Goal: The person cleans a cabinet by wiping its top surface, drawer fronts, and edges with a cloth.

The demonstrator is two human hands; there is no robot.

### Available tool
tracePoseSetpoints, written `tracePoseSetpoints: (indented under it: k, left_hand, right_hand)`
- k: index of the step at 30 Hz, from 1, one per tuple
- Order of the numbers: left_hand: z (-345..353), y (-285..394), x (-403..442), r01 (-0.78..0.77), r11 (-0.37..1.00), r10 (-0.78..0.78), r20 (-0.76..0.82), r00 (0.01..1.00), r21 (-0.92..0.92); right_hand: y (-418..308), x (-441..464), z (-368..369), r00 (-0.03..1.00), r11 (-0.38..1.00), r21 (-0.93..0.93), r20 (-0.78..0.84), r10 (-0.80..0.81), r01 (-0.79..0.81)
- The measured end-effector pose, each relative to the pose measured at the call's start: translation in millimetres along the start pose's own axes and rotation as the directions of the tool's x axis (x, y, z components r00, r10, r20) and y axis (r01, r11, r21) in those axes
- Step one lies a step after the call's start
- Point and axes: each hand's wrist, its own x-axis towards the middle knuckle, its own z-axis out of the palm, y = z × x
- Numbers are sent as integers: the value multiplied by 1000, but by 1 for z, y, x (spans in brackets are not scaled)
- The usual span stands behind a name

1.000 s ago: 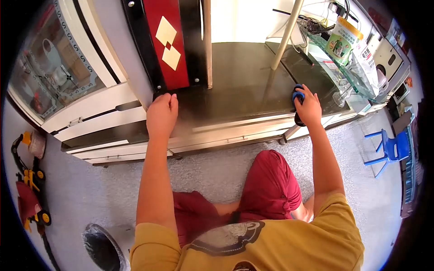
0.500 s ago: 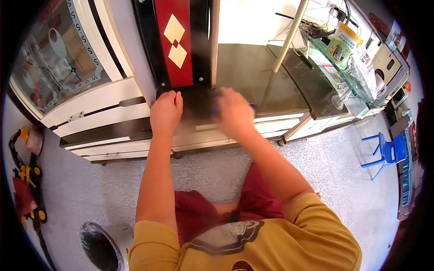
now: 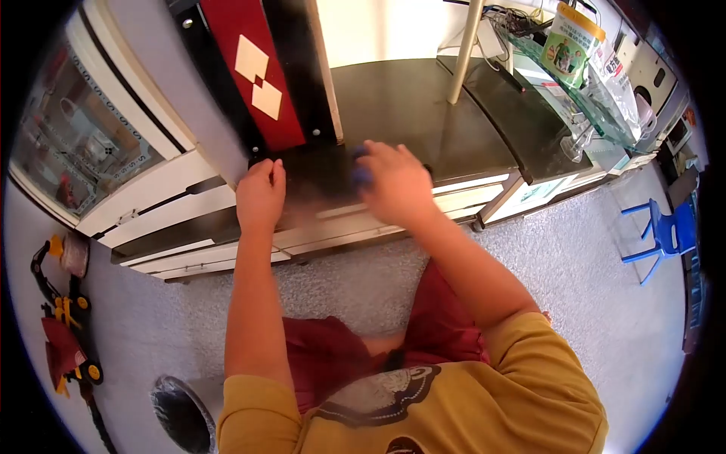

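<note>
My right hand (image 3: 399,185) is above the front part of a dark cabinet top (image 3: 423,98), its fingers curled round a small dark blue object (image 3: 362,177). Only a bit of that object shows beside the fingers, so its kind is unclear. To the left, my left hand (image 3: 259,195) is closed at the cabinet's edge, near the foot of a black and red panel (image 3: 253,76) with pale diamond shapes. Whatever its fingers may hold is hidden. The panel stands upright on the cabinet top, with a few round studs along its lower edge.
A pale pole (image 3: 465,57) stands on the cabinet top. Farther right, a yellow-lidded can (image 3: 569,49) sits on a glass shelf near tangled cables (image 3: 518,21). A blue chair (image 3: 665,231), a waste bin (image 3: 185,412) and a toy digger (image 3: 72,318) stand on the floor.
My view has shifted, and the panel now appears farther left and tilted. Both hands stay near the cabinet's front edge; the blue object at my right hand shows more clearly.
</note>
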Motion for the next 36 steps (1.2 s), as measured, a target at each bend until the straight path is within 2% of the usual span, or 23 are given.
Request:
tracePoseSetpoints:
  k: [3,8,10,12,15,18,20,23,28,30,32,34,36]
  left_hand:
    - [3,-3,0,9,1000,-9,2,1000,26]
    - [1,1,0,13,1000,-13,9,1000,10]
    - [1,-1,0,-4,1000,4,6,1000,10]
    - [1,-2,1,-10,1000,10,3,1000,5]
    - [2,-1,-1,6,1000,-6,10,1000,-4]
    - [2,2,-1,27,1000,-27,10,1000,5]
    - [3,3,-2,14,1000,-14,-9,1000,24]
    - [0,5,-2,12,1000,-11,-12,1000,28]
    - [0,4,-3,-7,999,6,-34,999,-33]
    - [0,3,-3,-6,998,4,-39,999,-58]
    - [1,1,-2,4,998,-6,-31,1000,-57]
    - [3,-2,-1,2,997,-4,-35,999,-71]
    - [5,-6,1,2,996,-5,-33,999,-89]
  right_hand:
    - [49,-14,-27,996,995,-51,18,88,-88]
    - [128,-38,-59,978,961,-185,-72,197,-207]
    - [148,-44,-77,946,925,-199,-67,317,-324]
    - [175,-52,-83,925,858,-349,-92,369,-377]
    - [186,-52,-95,851,746,-448,-70,520,-493]
    - [172,-46,-94,828,669,-548,-80,555,-502]
    - [160,-42,-88,836,682,-546,-63,545,-486]
    - [131,-37,-67,900,807,-440,-7,436,-395]
    - [29,-15,-12,989,953,-278,51,137,-117]
    - [-35,8,-12,958,973,-154,206,200,-170]
    - [-65,8,24,997,987,-162,72,-9,20]
    - [-93,14,52,991,986,-99,-4,-136,135]
    - [-109,18,65,991,990,-64,-50,-126,123]
